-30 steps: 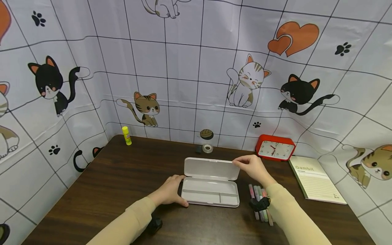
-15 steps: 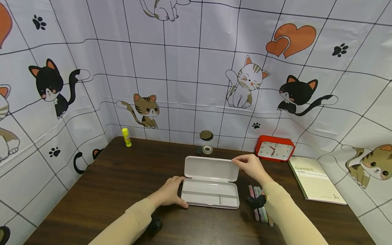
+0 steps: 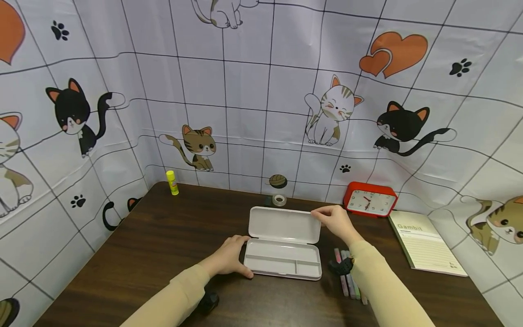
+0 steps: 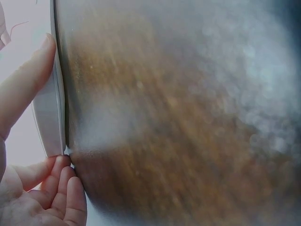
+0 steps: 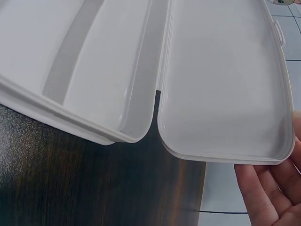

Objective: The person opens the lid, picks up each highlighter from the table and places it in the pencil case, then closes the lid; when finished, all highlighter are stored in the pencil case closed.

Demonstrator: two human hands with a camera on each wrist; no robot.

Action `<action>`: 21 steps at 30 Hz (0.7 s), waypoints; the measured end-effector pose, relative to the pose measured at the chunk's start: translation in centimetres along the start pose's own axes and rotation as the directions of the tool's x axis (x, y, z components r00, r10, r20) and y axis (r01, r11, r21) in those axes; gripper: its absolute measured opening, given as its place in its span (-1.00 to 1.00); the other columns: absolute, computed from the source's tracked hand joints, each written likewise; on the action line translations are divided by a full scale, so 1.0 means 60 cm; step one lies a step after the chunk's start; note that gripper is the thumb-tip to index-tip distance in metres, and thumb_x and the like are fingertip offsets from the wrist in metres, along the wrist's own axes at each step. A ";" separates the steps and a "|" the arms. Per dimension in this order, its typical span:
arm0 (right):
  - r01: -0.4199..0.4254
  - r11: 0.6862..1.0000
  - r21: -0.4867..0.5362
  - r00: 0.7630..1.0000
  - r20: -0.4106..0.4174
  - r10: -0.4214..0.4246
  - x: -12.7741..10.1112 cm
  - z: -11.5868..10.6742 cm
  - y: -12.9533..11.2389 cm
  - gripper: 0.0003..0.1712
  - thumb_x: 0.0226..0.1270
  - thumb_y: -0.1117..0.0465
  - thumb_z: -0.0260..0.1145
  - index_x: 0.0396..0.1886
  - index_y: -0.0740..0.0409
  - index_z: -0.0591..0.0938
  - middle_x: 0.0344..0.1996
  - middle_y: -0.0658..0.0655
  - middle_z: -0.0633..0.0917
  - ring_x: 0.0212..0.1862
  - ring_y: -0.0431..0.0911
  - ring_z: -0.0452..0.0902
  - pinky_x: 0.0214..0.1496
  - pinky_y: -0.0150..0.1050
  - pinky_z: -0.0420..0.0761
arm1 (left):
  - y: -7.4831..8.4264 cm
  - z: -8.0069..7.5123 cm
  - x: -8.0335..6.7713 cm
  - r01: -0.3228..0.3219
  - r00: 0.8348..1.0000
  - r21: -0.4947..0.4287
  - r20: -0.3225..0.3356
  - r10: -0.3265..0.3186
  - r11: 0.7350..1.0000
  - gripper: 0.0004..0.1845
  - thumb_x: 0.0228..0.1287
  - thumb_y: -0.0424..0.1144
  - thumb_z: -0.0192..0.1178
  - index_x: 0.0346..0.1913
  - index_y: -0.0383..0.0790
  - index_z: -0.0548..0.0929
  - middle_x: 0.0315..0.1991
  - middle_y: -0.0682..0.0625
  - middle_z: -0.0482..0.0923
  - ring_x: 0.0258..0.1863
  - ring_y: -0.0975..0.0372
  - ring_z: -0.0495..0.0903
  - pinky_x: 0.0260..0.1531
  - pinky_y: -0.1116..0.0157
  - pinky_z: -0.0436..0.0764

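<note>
One dark wood-grain surface (image 3: 163, 227) meets white, grid-lined sheeting (image 3: 245, 81) printed with cats, a yellow cylindrical stick (image 3: 172, 183) at left, a red-framed rectangular clock (image 3: 370, 199) at right. At center, a person's left hand (image 3: 229, 258) grips the left end of a white, rectangular, compartmented case (image 3: 269, 264); the right hand (image 3: 337, 222) pinches its opened, smooth, round-cornered lid (image 3: 283, 225) at the upper right.

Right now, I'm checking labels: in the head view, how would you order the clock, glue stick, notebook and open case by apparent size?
Largest to smallest:
open case
notebook
red clock
glue stick
</note>
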State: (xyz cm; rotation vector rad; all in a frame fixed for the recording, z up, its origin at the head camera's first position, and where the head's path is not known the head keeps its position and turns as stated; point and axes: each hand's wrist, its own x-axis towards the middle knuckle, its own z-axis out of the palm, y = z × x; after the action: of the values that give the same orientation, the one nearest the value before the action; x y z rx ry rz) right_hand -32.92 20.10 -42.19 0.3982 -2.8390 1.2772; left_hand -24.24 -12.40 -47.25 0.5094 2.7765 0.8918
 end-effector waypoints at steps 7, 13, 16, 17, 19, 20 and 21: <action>-0.026 0.999 0.019 1.000 -0.013 0.026 0.003 0.003 0.007 -0.69 0.31 0.11 0.29 -0.13 0.24 0.73 -0.11 0.25 0.69 -0.31 -0.06 0.62 -0.23 -0.14 0.64 | 0.001 0.005 0.000 -0.003 1.000 0.002 0.004 0.003 1.000 0.09 -0.28 0.04 0.58 0.32 -0.41 0.29 0.26 -0.29 0.28 0.25 -0.13 0.27 0.20 -0.05 0.32; -0.029 0.999 0.029 0.999 -0.017 0.029 0.002 0.004 0.007 -0.69 0.30 0.11 0.30 -0.13 0.24 0.73 -0.12 0.23 0.69 -0.31 -0.07 0.61 -0.24 -0.17 0.64 | 0.003 0.006 -0.002 0.003 1.000 -0.005 0.002 -0.003 1.000 0.09 -0.28 0.03 0.58 0.33 -0.41 0.28 0.26 -0.30 0.27 0.25 -0.14 0.26 0.20 -0.05 0.32; -0.021 0.999 0.030 1.000 -0.015 0.022 0.003 0.004 0.005 -0.68 0.30 0.09 0.30 -0.12 0.24 0.73 -0.12 0.23 0.69 -0.32 -0.08 0.61 -0.25 -0.18 0.63 | 0.003 0.003 -0.002 0.009 1.000 -0.008 0.001 -0.009 1.000 0.10 -0.27 0.02 0.58 0.34 -0.41 0.27 0.27 -0.30 0.27 0.26 -0.15 0.25 0.20 -0.06 0.32; -0.020 0.999 0.029 1.000 -0.015 0.020 0.003 0.004 0.004 -0.68 0.30 0.09 0.30 -0.12 0.24 0.73 -0.12 0.23 0.69 -0.33 -0.08 0.61 -0.26 -0.19 0.63 | 0.003 0.002 -0.002 0.008 1.000 -0.008 0.002 -0.008 1.000 0.10 -0.27 0.03 0.58 0.34 -0.41 0.26 0.27 -0.31 0.26 0.26 -0.15 0.25 0.20 -0.06 0.32; -0.018 1.000 0.025 1.000 -0.014 0.019 0.003 0.004 0.003 -0.68 0.30 0.09 0.30 -0.12 0.23 0.73 -0.12 0.23 0.69 -0.34 -0.09 0.61 -0.27 -0.21 0.62 | 0.001 0.000 -0.001 0.011 1.000 -0.021 0.009 -0.011 1.000 0.12 -0.25 0.05 0.56 0.36 -0.41 0.23 0.30 -0.31 0.24 0.28 -0.16 0.23 0.20 -0.07 0.31; -0.018 1.000 0.025 1.000 -0.013 0.019 0.002 0.003 0.003 -0.69 0.30 0.09 0.30 -0.13 0.23 0.73 -0.12 0.22 0.69 -0.34 -0.09 0.62 -0.27 -0.21 0.62 | 0.001 0.000 -0.001 0.012 1.000 -0.031 0.013 -0.012 0.999 0.13 -0.23 0.06 0.55 0.37 -0.42 0.22 0.31 -0.31 0.24 0.29 -0.15 0.22 0.21 -0.08 0.30; -0.018 1.000 0.024 1.000 -0.013 0.018 0.002 0.003 0.002 -0.69 0.30 0.09 0.30 -0.13 0.22 0.73 -0.12 0.22 0.69 -0.34 -0.10 0.62 -0.27 -0.21 0.62 | 0.000 -0.001 -0.001 0.013 1.000 -0.045 0.017 -0.012 0.999 0.13 -0.21 0.07 0.54 0.38 -0.42 0.20 0.32 -0.31 0.23 0.30 -0.16 0.21 0.21 -0.09 0.29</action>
State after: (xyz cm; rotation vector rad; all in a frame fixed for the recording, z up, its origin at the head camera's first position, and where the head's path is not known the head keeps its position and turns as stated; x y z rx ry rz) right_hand -33.03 20.04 -42.39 0.3643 -2.8254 1.3135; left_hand -24.20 -12.44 -47.21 0.4895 2.7353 0.9407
